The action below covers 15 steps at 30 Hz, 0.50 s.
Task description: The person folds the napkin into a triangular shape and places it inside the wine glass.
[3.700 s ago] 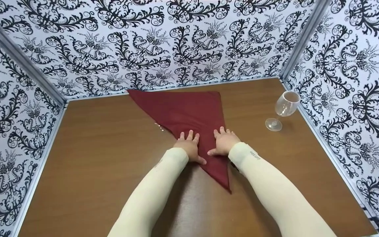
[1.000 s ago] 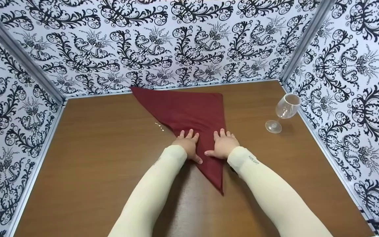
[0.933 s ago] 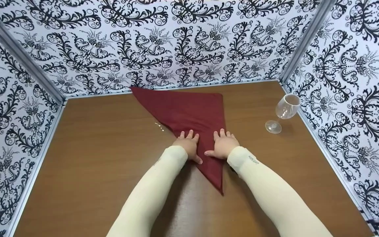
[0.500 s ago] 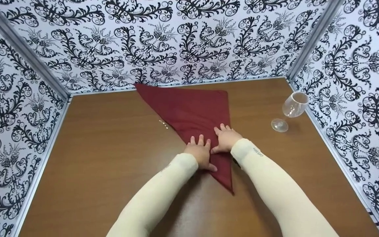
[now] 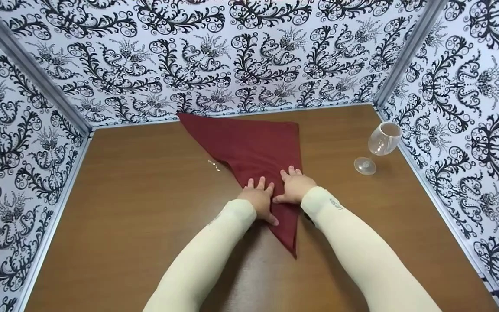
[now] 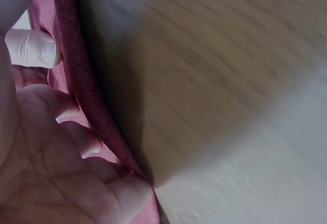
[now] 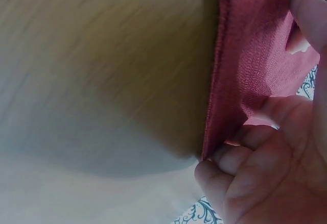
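A dark red cloth napkin (image 5: 249, 141), folded to a pointed shape, lies on the wooden table with its narrow tip toward me. My left hand (image 5: 257, 201) rests on its left edge, fingers spread and pointing away. Just beside it, my right hand (image 5: 298, 188) lies along the right edge with fingers extended. Small creases run through the fabric ahead of the fingertips. In the left wrist view, the left hand (image 6: 61, 157) lies along the napkin's hem (image 6: 97, 96). The right wrist view has the right hand (image 7: 276, 163) touching the other edge of the napkin (image 7: 240, 60).
A clear wine glass (image 5: 384, 138) stands upright at the back right of the table (image 5: 137, 208). Small white marks (image 5: 213, 165) show on the wood left of the napkin. Patterned panels (image 5: 249, 56) wall in the back and both sides.
My left hand has slid a little right and toward me, closer to the right hand. The right hand has hardly moved on the napkin. The head view shifts slightly.
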Each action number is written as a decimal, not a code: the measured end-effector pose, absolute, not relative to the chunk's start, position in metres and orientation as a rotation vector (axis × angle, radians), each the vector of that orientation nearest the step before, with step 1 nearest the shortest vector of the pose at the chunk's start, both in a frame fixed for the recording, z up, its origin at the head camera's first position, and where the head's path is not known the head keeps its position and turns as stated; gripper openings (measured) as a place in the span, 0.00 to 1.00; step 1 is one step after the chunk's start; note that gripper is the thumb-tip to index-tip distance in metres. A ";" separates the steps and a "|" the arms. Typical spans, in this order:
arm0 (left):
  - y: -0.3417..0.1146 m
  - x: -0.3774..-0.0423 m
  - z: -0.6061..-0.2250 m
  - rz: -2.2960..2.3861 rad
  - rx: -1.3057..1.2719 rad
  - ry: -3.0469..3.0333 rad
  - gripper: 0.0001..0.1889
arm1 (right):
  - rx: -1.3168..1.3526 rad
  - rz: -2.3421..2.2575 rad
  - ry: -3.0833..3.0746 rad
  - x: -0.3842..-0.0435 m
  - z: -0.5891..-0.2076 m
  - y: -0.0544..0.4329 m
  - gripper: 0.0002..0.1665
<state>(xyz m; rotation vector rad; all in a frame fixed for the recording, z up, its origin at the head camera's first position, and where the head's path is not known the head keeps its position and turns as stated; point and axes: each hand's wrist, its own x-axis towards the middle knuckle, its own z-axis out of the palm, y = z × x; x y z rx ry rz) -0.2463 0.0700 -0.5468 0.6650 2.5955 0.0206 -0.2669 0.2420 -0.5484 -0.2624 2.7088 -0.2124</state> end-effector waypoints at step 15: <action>0.066 -0.258 -0.551 0.039 0.643 2.564 0.67 | -0.240 -0.148 2.744 -0.265 -0.554 0.237 0.66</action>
